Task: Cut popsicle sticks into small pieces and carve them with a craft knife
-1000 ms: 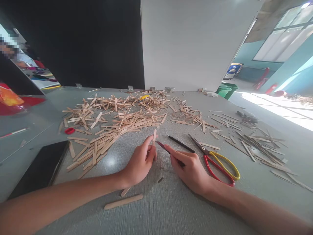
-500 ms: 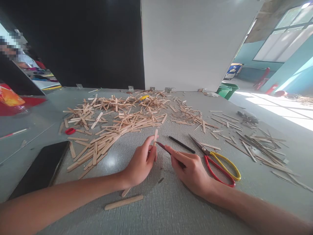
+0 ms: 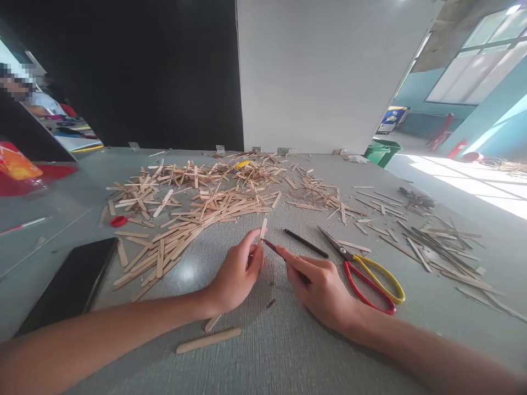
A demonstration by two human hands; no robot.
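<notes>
Stick [image 3: 263,228] leaning more, left hand [image 3: 235,274] steady

My one view comes from the camera on my head, facing forward and down over my forearms [image 3: 135,334]. My left hand [image 3: 236,271] and right hand [image 3: 321,282] sit close, just below its middle; the grey tabletop [image 3: 304,356] spreads beneath, the black panel [image 3: 164,71] and white panel [image 3: 313,77] farther off.

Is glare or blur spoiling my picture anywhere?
Head view: a glare spot on the table beside the left hand; harsh sunlight on the floor at right; stretching toward the edges; a pixelated patch at upper left; the held stick and tool show fairly clearly.
</notes>
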